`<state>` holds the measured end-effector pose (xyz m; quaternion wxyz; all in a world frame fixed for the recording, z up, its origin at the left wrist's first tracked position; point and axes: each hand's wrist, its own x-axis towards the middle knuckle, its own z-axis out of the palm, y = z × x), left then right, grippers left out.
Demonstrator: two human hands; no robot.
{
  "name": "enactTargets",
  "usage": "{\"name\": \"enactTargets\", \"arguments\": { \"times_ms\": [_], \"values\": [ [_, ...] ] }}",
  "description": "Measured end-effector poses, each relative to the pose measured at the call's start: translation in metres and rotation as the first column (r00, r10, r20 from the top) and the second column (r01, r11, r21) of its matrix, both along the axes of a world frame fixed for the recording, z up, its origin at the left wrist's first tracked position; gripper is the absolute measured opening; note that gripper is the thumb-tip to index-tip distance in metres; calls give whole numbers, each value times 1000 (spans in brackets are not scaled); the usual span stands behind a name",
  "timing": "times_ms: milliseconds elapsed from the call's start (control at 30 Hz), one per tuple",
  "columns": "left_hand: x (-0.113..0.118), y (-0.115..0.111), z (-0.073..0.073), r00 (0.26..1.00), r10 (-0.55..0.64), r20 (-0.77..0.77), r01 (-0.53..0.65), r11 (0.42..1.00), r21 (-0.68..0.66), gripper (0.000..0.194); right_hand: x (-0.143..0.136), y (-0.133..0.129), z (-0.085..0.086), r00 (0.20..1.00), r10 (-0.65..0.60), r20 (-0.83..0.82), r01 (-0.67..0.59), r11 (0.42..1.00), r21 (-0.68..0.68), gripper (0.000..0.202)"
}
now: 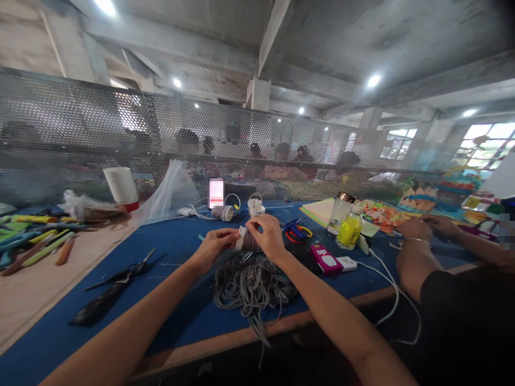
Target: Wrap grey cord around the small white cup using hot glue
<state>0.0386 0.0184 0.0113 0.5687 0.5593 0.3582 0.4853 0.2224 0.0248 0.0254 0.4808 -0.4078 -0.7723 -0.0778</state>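
On the magenta block point(325, 261) lying on the worktop point(177, 300) to your right, you can make out a white letter that looks like a "B", with small marks beside it (too small to read with certainty) and a rounded white emblem below. The upright lit screen point(216, 192) in front of you is blurred into squares, so you read nothing there. You find no other legible lettering.

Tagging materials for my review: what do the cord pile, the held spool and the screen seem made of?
Cord pile: probably matte textile, from its limp grey loops. Held spool: perhaps plastic, its white end looking smooth. Screen: likely dull metal sheet, regularly perforated.
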Motion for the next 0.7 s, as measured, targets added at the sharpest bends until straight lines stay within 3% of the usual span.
{"name": "enactTargets", "arguments": {
  "times_ms": [700],
  "values": [
    [-1,-1,0,1000,-5,-18,5,1000,-9,31,0,4,-3,1000,-21,-22,21,999,-25,14]
  ]
}}
